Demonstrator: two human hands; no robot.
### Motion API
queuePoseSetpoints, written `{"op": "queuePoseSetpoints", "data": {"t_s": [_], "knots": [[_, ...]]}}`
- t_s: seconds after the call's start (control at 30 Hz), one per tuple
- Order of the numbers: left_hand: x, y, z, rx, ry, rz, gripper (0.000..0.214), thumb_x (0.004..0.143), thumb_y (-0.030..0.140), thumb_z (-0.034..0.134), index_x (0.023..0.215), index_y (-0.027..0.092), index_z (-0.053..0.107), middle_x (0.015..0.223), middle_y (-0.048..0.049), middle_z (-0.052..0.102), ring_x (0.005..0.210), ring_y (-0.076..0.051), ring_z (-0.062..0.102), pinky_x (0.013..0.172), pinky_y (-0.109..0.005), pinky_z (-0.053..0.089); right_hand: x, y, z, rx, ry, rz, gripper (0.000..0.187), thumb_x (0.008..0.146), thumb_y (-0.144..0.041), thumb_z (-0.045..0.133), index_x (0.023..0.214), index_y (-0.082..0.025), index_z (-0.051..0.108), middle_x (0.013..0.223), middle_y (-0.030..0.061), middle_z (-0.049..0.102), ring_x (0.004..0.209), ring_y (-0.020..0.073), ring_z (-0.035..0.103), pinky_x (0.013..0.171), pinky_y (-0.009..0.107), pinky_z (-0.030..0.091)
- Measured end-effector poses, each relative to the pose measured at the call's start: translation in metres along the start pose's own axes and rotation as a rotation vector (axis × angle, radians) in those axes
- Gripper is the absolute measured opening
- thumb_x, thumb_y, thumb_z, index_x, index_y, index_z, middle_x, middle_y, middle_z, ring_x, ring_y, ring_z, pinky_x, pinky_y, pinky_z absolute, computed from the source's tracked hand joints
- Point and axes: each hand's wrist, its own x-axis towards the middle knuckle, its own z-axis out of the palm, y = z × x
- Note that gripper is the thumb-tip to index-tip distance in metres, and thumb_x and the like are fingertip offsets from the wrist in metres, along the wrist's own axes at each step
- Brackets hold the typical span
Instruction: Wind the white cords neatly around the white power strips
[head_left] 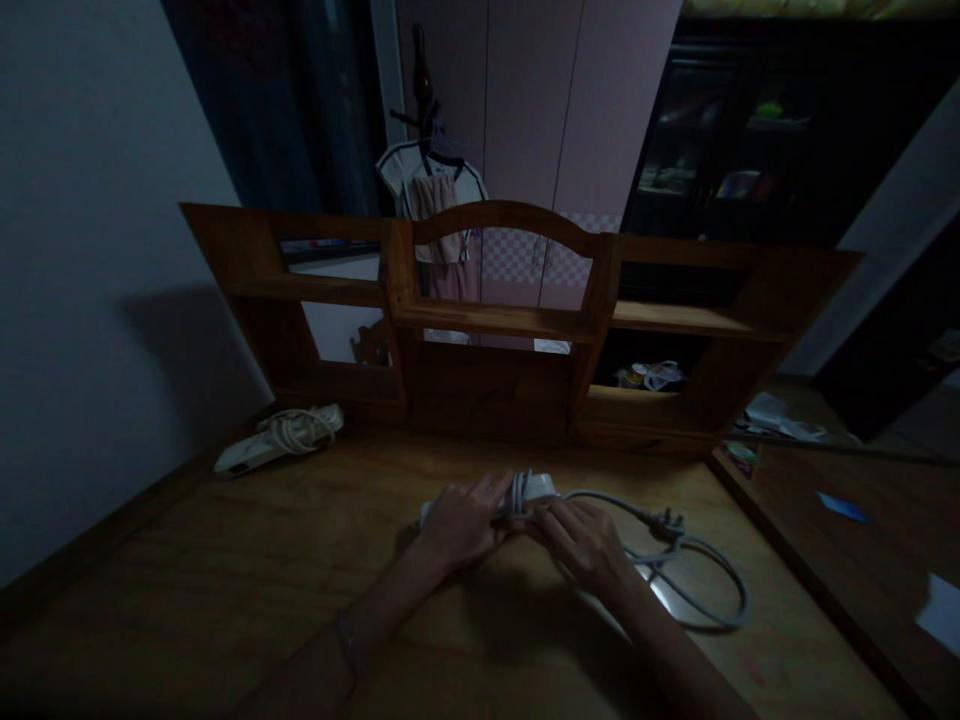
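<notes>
A white power strip [534,490] lies on the wooden desk [300,560] in front of me, with its grey cord wound partly round it. My left hand [463,520] rests on the strip's left part, fingers curled over it. My right hand [585,540] holds the cord against the strip's right side, fingers closed on it. The loose cord [712,590] loops off to the right, and its plug [667,522] lies on the desk just beyond my right hand.
A second power strip [279,438] with a coiled cord lies at the desk's far left by the wall. A wooden shelf unit [495,320] stands along the back edge. Papers and small items [780,418] lie on a surface to the right.
</notes>
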Motion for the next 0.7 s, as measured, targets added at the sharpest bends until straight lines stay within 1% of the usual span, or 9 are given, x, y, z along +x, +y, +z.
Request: {"op": "queuePoseSetpoints", "data": {"t_s": [0.1, 0.2, 0.27, 0.4, 0.53, 0.63, 0.7], "knots": [[-0.001, 0.002, 0.004, 0.006, -0.005, 0.034, 0.064, 0.085, 0.045, 0.051, 0.141, 0.022, 0.030, 0.114, -0.0100, 0.060, 0.096, -0.027, 0.060, 0.076, -0.036, 0.047, 0.002, -0.002, 0.001, 0.016, -0.009, 0.023, 0.009, 0.092, -0.025, 0.057, 0.088, -0.018, 0.057, 0.073, 0.0006, 0.058, 0.066, 0.0148, 0.052, 0.063, 0.028, 0.032], [-0.002, 0.004, 0.003, -0.034, 0.028, 0.072, 0.055, 0.088, 0.050, 0.045, 0.134, 0.021, 0.039, 0.112, -0.0101, 0.061, 0.096, -0.026, 0.060, 0.078, -0.035, 0.046, 0.003, 0.002, -0.003, 0.015, 0.003, 0.083, 0.015, 0.093, -0.029, 0.056, 0.083, -0.017, 0.056, 0.071, 0.0007, 0.056, 0.065, 0.0141, 0.052, 0.061, 0.027, 0.031], [-0.002, 0.004, 0.000, -0.049, 0.040, 0.119, 0.049, 0.088, 0.050, 0.045, 0.127, 0.021, 0.045, 0.110, -0.0094, 0.062, 0.094, -0.025, 0.061, 0.077, -0.034, 0.047, 0.004, 0.006, -0.006, 0.007, -0.006, 0.109, 0.021, 0.092, -0.034, 0.055, 0.081, -0.017, 0.056, 0.069, 0.0006, 0.055, 0.062, 0.0134, 0.052, 0.060, 0.026, 0.031], [-0.002, 0.007, -0.002, -0.053, -0.006, 0.271, 0.039, 0.084, 0.047, 0.052, 0.112, 0.020, 0.051, 0.099, -0.0065, 0.064, 0.085, -0.023, 0.062, 0.071, -0.032, 0.047, 0.004, 0.014, -0.014, 0.013, -0.065, 0.141, 0.032, 0.089, -0.047, 0.055, 0.081, -0.016, 0.056, 0.069, 0.0014, 0.055, 0.060, 0.0135, 0.053, 0.057, 0.025, 0.031], [-0.003, 0.011, 0.004, -0.031, -0.023, 0.420, 0.033, 0.082, 0.046, 0.053, 0.099, 0.018, 0.053, 0.092, -0.0065, 0.064, 0.079, -0.022, 0.062, 0.068, -0.031, 0.046, 0.002, 0.017, -0.016, 0.087, -0.127, 0.161, 0.042, 0.083, -0.058, 0.058, 0.081, -0.016, 0.056, 0.069, 0.0010, 0.057, 0.058, 0.0133, 0.054, 0.055, 0.024, 0.030], [-0.006, 0.015, 0.011, 0.006, -0.003, 0.520, 0.035, 0.082, 0.049, 0.053, 0.094, 0.016, 0.054, 0.087, -0.0064, 0.063, 0.075, -0.022, 0.062, 0.066, -0.033, 0.046, 0.000, 0.020, -0.014, 0.175, -0.166, 0.219, 0.044, 0.077, -0.060, 0.064, 0.079, -0.017, 0.055, 0.068, 0.0003, 0.059, 0.055, 0.0126, 0.054, 0.052, 0.024, 0.029], [-0.007, 0.017, 0.015, 0.014, 0.042, 0.568, 0.037, 0.084, 0.051, 0.050, 0.093, 0.015, 0.054, 0.083, -0.0063, 0.063, 0.073, -0.022, 0.062, 0.063, -0.034, 0.045, -0.002, 0.024, -0.012, 0.268, -0.194, 0.280, 0.041, 0.074, -0.057, 0.068, 0.079, -0.018, 0.055, 0.067, -0.0004, 0.059, 0.056, 0.0126, 0.056, 0.052, 0.023, 0.029]]}}
